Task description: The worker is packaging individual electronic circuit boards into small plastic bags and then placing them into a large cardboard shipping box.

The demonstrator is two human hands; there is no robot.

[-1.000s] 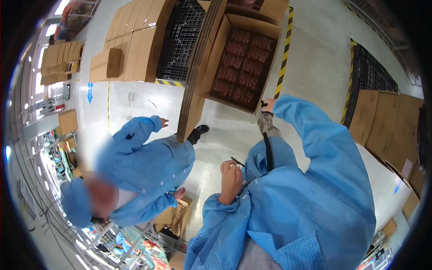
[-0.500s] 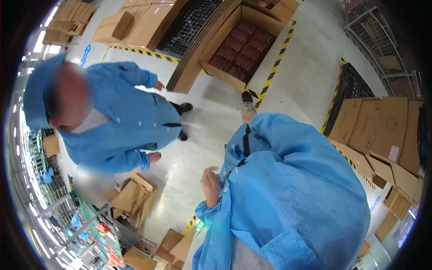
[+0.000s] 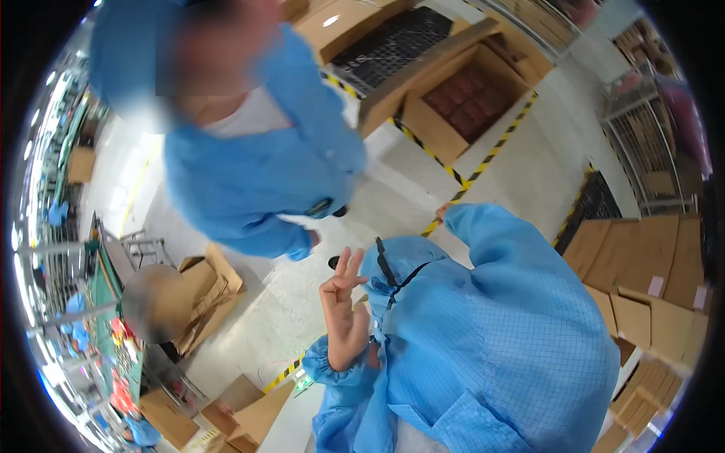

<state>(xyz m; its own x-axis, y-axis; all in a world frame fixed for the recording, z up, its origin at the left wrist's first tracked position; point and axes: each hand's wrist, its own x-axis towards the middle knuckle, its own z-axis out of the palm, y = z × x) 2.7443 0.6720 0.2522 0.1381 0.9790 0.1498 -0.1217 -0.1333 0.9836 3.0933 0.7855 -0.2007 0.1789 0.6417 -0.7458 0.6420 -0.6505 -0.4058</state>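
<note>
My left hand (image 3: 346, 317) is raised in front of my blue work coat (image 3: 491, 332). Its fingers are apart, some stretched up and some bent, and nothing is in it. Only a small part of my right hand (image 3: 442, 214) shows past the end of its blue sleeve, held out over the floor beside yellow-black tape; its fingers are hidden. A co-worker in a blue coat (image 3: 249, 181) and cap stands close in front at the left. That person's lowered hand (image 3: 314, 238) is near my left hand, apart from it.
An open carton (image 3: 434, 128) of dark red packs stands ahead beside a black pallet (image 3: 393, 38). Stacked cartons (image 3: 630, 253) are at the right, near a wire cage (image 3: 642, 143). Left are a green workbench (image 3: 113, 279) and a box of cardboard scraps (image 3: 215, 294). Yellow-black tape (image 3: 498, 143) marks the floor.
The co-worker has come closer and shows larger. My left hand has risen and its fingers have spread. My right hand has shifted slightly right. The view has turned, moving the cartons.
</note>
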